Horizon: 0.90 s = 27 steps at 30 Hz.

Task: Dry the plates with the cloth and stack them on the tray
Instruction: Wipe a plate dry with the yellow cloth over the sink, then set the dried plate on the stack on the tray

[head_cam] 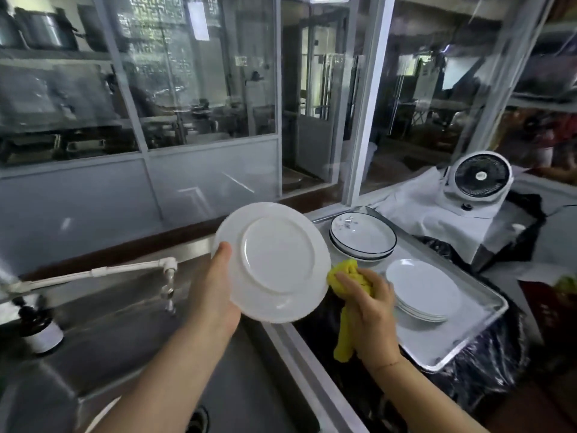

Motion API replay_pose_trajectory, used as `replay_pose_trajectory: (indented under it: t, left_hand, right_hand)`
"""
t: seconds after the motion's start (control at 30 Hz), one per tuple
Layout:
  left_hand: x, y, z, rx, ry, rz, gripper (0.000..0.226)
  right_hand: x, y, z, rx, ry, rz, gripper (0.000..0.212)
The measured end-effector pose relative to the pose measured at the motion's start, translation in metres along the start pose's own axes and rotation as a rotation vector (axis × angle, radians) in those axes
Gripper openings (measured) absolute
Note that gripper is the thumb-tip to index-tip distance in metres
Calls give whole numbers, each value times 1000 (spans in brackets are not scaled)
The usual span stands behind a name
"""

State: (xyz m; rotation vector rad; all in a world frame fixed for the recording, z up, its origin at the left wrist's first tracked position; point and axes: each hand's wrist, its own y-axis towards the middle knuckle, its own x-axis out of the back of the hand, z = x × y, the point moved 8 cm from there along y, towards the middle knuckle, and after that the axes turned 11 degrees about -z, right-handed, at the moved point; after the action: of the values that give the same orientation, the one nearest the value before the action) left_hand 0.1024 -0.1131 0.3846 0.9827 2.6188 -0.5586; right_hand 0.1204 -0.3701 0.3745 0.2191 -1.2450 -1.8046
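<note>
Left hand [215,295]: grips white plate [274,260] at its 8 o'clock rim, underside facing up.
Right hand [371,310]: clenched round yellow cloth [346,276], touching plate's 4 o'clock edge.
Tray [468,335]: two plate stacks; bare at 6 o'clock.

L hand [215,295] holds plate [271,262], R hand [371,310] grips cloth [346,273]

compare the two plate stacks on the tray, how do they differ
The far stack has dark-rimmed plates with a small dark motif on the top one; the near stack is plain white. The far stack sits at the tray's back corner, the near stack toward its middle, close to the right hand. Both stand upright.
</note>
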Motion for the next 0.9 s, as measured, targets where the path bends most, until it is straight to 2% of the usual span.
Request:
replay_pose_trajectory:
  t: [0.1,0.2,0.4,0.53,0.63,0.73,0.8,0.9]
  left_hand:
    - [-59,-10,49,8,104,85,17]
    - [-123,-22,99,-46,200,153,10]
    - [-247,-59,184,-267,507,364,22]
    - [-312,-83,229,-577,892,563,15]
    - [-349,-102,261,-866,1183,695,31]
    - [-373,-114,301,-1012,1372,843,33]
    - [-382,-122,319,-1097,1415,956,29]
    - [-386,-136,336,-1504,1267,991,15]
  right_hand:
    - [38,12,-92,-281,3,-63,28]
    - [75,24,-163,-393,40,-123,39]
    - [139,41,-283,-506,34,-203,47]
    - [165,42,-348,-680,62,-258,44]
    - [175,41,-378,-743,59,-268,45]
    - [180,37,-395,-774,66,-263,44]
    - [182,34,-404,-795,66,-259,43]
    - [185,31,-416,-832,48,-257,41]
